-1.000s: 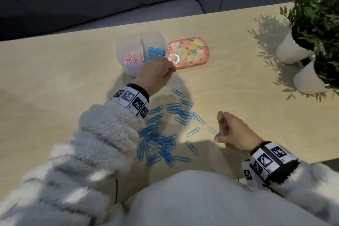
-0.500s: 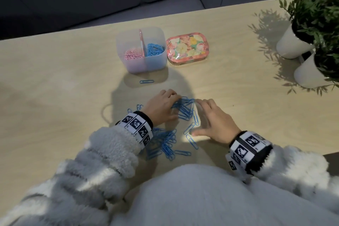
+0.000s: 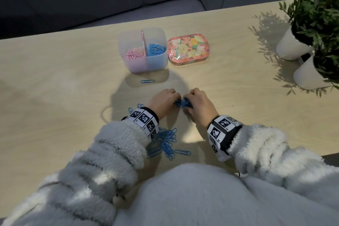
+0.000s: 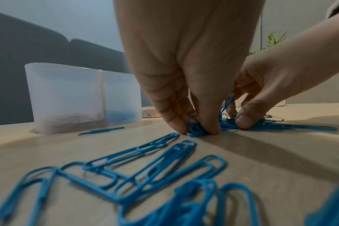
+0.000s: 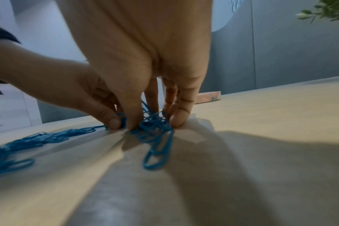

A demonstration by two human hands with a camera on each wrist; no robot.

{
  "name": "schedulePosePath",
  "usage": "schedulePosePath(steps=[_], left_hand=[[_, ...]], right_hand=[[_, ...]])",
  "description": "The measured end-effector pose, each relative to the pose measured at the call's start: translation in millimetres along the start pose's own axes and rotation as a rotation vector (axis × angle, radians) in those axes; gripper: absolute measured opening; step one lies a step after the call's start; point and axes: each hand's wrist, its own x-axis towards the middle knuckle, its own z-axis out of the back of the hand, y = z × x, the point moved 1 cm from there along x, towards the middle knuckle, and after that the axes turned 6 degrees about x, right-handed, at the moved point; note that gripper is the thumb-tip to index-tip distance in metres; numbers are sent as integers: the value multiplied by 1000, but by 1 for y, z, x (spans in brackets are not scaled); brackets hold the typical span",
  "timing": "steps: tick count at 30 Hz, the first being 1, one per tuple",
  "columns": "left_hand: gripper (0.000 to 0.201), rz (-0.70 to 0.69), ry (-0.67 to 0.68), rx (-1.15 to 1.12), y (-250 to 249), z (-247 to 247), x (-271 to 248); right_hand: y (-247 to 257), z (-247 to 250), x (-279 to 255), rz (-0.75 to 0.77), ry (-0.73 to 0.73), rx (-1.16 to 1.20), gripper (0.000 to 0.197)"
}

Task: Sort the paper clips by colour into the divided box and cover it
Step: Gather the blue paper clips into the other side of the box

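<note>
On the wooden table, my left hand (image 3: 167,100) and right hand (image 3: 192,101) meet over a bunch of blue paper clips (image 3: 182,104). Both pinch the bunch (image 4: 209,126) against the tabletop, fingertips curled round it (image 5: 153,126). Behind them stands the translucent divided box (image 3: 145,64), with pink clips (image 3: 134,54) in its left compartment and blue clips (image 3: 156,50) in its right. Its flowered lid (image 3: 189,48) lies flat just right of the box. One blue clip (image 3: 147,81) lies alone in front of the box. More loose blue clips (image 3: 167,143) lie under my left wrist.
Two white pots with green plants (image 3: 311,29) stand at the table's right end. The table's far edge (image 3: 91,27) runs behind the box, with a dark sofa beyond. My fleece sleeves cover the near edge.
My left hand came back from the box to the pile, leaving one clip in front of the box. Both hands swept clips together and now pinch them in a tight bunch.
</note>
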Motion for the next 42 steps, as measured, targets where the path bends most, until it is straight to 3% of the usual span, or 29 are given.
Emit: schedulePosePath(steps=[5, 13, 18, 20, 23, 27, 32, 37, 42], left_hand=[[21, 11, -54, -8, 1, -5, -1], [20, 100, -16, 139, -2, -4, -7], [26, 167, -22, 16, 17, -1, -18], [27, 181, -58, -49, 22, 1, -25], [26, 198, -128, -129, 25, 4, -32], [23, 242, -207, -243, 29, 11, -37], [19, 310, -290, -353, 39, 33, -34], [20, 377, -474, -330, 53, 79, -18], [27, 477, -540, -294, 67, 110, 20]], right_hand=[[0, -8, 0, 65, -42, -54, 23], [3, 11, 12, 86, 46, -48, 20], [3, 37, 28, 53, 51, 60, 11], [13, 54, 39, 38, 18, 208, 6], [39, 81, 62, 73, -23, 377, 27], [67, 102, 113, 38, -127, 413, 28], [96, 101, 165, -16, -115, 442, 39], [107, 88, 173, -99, 2, 379, 18], [99, 93, 149, -43, -37, 513, 23]])
